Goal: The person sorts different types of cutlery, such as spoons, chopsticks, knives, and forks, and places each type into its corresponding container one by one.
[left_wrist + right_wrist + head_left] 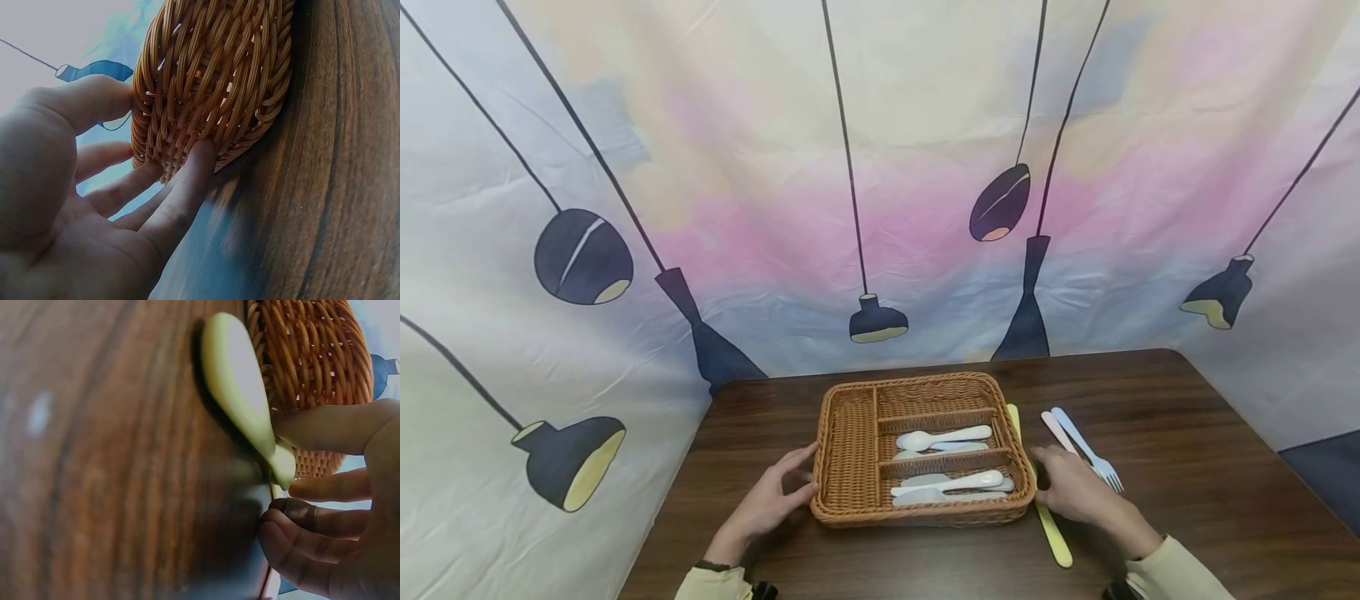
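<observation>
A brown wicker basket [850, 446] with divided compartments stands on the table, white and pale cutlery [951, 482] lying in two of its right-hand compartments. My left hand [772, 497] touches the basket's left side, its fingertips against the weave [212, 69] in the left wrist view. At the basket's right side is my right hand [1078, 492], thumb beside the wicker wall [312, 356], fingers loosely bent. Yellow cutlery [1054, 537] lies along that side, partly hidden by the right hand; its broad handle [234, 375] shows near the thumb. Whether the fingers touch it, I cannot tell.
On the dark wooden table [1210, 467], a pink-handled piece [1057, 431] and a light blue fork [1086, 442] lie right of the basket, near my right hand. Behind the table hangs a pastel cloth [925, 208] with printed lamps.
</observation>
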The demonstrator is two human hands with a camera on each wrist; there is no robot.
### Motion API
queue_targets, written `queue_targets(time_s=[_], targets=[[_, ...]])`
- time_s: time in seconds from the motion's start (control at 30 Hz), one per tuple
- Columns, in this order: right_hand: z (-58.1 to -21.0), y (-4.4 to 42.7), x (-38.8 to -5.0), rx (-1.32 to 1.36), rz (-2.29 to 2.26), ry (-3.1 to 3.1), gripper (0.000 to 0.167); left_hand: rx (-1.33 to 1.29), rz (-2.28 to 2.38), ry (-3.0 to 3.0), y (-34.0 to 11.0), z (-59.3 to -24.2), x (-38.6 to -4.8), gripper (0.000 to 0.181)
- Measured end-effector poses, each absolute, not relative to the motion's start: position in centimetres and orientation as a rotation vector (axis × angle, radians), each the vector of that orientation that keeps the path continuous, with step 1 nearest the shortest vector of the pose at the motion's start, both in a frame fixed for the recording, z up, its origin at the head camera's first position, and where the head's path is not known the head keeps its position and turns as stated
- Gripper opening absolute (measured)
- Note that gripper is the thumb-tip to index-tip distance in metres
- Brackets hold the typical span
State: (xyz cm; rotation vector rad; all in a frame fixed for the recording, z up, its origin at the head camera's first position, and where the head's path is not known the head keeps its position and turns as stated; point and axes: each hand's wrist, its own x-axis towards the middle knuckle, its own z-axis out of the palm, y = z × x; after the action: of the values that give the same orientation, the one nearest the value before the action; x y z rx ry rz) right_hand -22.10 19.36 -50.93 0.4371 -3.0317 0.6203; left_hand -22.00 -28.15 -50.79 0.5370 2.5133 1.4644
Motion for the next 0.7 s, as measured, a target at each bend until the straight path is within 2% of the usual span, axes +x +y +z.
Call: queue_targets(time_s=[0.2, 0.43, 0.7], targets=[[-51.24, 19.29, -22.19, 0.452, 0.585, -3.019, 0.060, 0.543, 1.463, 2.515, -28.16, -50.86, -22.12, 0.067], [-51.08, 19.27, -22.44, 0.412, 0.566, -3.039, 0.042, 0.535, 1.448, 2.526, -28.15, -50.84, -22.09, 0.067], [-51.00, 19.61, -22.69, 0.402, 0.606, -3.040, 0.039, 0.554, 1.441, 2.546, -28.12, -50.94, -22.15, 0.065]])
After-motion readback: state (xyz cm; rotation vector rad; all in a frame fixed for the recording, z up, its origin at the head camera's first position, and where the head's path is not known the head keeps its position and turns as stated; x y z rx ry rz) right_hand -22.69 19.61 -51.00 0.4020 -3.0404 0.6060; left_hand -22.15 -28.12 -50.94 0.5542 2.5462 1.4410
